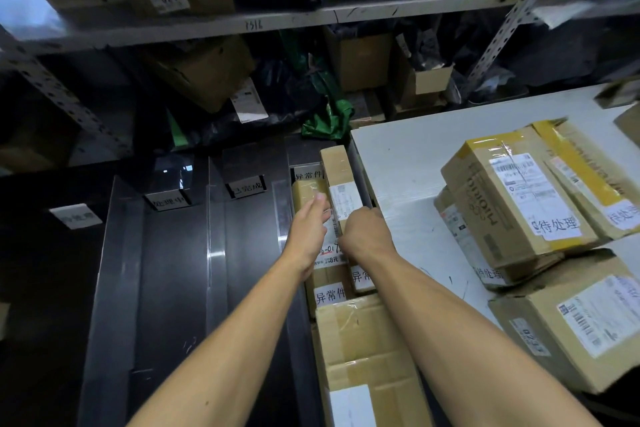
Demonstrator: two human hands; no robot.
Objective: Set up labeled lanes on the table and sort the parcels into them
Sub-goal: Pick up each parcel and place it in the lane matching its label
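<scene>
Dark lanes run away from me, each with a white handwritten label at its far end. The rightmost lane holds several brown parcels in a row. A narrow upright parcel with a shipping label stands at the far end. My right hand grips its near end, fingers curled. My left hand rests with straight fingers on the flat parcel beside it. A large taped box lies nearest me in that lane.
A white table on the right carries a stack of labelled cardboard boxes and another box in front. Metal shelving behind holds boxes and dark bags. A green bag lies beyond the lanes.
</scene>
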